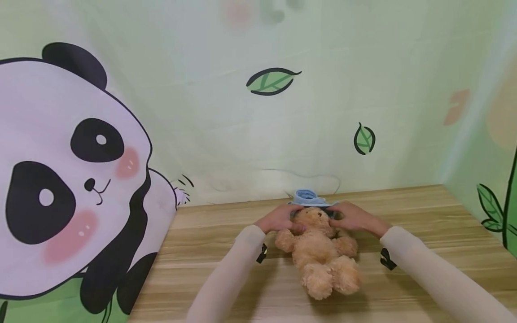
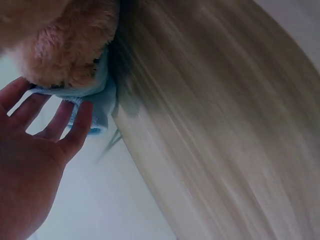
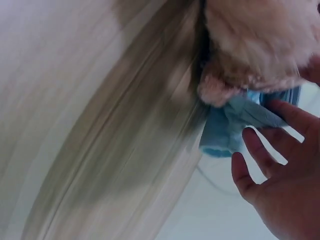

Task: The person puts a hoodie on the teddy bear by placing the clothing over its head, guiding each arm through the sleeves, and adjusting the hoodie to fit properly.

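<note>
- The teddy bear (image 1: 317, 253) lies on its back on the table (image 1: 202, 255), towards 5 o'clock in the head view, feet at about 6; the blue cloth (image 1: 306, 197) sits beyond its head at 12.
- The left hand (image 1: 280, 220), at the head's 9 o'clock, appears to pinch the cloth's edge; the right hand (image 1: 356, 216), at 3 o'clock, appears to do likewise; thumb contact is partly hidden.
- The cloth could slip off or sit crooked, if one side were pulled harder; it could snag on the plush ears or fur; the bear could slide towards 12, since nothing visibly pins its body.
- Count: one bear; one cloth; two hands; two pale sleeves (image 1: 232, 273); one table; one printed panda (image 1: 117, 193) at 9 o'clock.
</note>
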{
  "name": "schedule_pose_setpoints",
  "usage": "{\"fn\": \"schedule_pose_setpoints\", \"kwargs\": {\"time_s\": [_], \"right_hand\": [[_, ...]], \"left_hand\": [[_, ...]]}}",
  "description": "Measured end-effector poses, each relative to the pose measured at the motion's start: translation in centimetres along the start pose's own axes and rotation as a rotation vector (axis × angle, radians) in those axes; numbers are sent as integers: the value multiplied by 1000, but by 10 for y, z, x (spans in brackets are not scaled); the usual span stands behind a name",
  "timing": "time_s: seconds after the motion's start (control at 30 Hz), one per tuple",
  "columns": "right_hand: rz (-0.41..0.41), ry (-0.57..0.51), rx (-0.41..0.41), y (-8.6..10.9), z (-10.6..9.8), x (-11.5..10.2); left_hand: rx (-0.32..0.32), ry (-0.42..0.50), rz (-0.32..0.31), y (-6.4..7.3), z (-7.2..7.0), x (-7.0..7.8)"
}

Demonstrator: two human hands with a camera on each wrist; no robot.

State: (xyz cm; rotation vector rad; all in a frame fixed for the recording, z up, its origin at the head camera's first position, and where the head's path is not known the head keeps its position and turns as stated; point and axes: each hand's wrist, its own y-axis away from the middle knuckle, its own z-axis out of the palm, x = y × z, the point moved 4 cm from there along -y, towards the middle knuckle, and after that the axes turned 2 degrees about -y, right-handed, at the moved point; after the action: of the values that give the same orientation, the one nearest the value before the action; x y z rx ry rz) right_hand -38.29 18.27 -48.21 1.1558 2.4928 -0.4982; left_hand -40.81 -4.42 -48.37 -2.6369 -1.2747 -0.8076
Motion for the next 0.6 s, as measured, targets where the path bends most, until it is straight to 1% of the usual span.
{"fn": "schedule_pose_setpoints", "kwargs": {"time_s": [0.1,0.2,0.3,0.4,0.5,0.6], "right_hand": [[-34,47,43,-1,2,-7],[-18,49,59,-2,4,-14],[4,42,66,-3,6,-19],[-1,42,100,-5,9,-21],[12,16,139,-8,10,-22],[46,-30,169,-11,10,-22]], "left_hand": [[35,-19,10,4,0,-2],[63,-60,12,8,0,-4],[76,-105,0,12,0,-5],[94,-127,-9,15,0,-6],[135,-107,-4,17,2,-7],[179,-33,-9,19,2,-9]]}}
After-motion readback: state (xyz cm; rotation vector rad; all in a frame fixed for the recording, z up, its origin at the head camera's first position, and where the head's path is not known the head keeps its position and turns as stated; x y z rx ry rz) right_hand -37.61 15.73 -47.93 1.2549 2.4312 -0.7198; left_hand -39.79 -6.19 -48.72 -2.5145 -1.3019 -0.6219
